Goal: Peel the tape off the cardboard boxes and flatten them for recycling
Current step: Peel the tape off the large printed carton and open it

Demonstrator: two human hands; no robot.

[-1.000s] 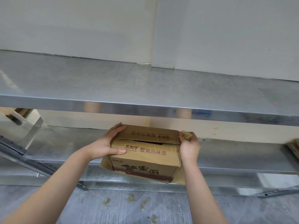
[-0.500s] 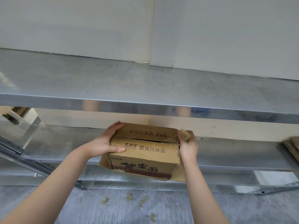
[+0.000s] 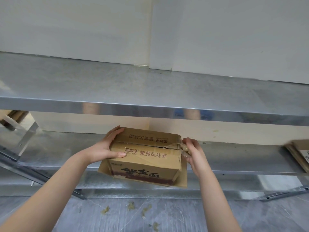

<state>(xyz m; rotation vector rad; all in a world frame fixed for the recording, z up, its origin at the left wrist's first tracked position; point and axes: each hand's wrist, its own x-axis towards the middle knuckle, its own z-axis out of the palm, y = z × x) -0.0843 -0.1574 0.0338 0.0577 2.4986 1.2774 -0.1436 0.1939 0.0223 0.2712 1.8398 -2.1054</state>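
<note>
On the lower shelf [image 3: 66,148] of a metal rack sits the box [image 3: 145,158], brown cardboard with printed characters on its top and front. It stands near the shelf's front edge, and one bottom flap splays out past that edge. Its two top flaps meet along a seam that is slightly parted.

At the box's right end, a strand of tape [image 3: 183,147] runs off the seam and bunches into a crumpled wad just beside the corner. The right hand [image 3: 194,151] is at that corner, its grip narrow, fingertips holding the wad; the thumb is hidden, so I cannot tell how firm the hold is.

At the box's left end, the left hand [image 3: 107,146] lies over the top edge with a wide grip, fingers straight on the far flap and thumb pressed along the near flap.

Above the box, the upper shelf [image 3: 150,91] spans the whole view, with a pale wall [image 3: 83,30] behind it. Well to the right of the box, on the same shelf, lies a stack of flat cardboard [image 3: 299,153], partly cut off by the frame. Well to the left of the box, a metal bracket [image 3: 21,133] stands at an angle. Below the box, small tape scraps [image 3: 131,205] lie scattered on the grey floor [image 3: 167,220].
</note>
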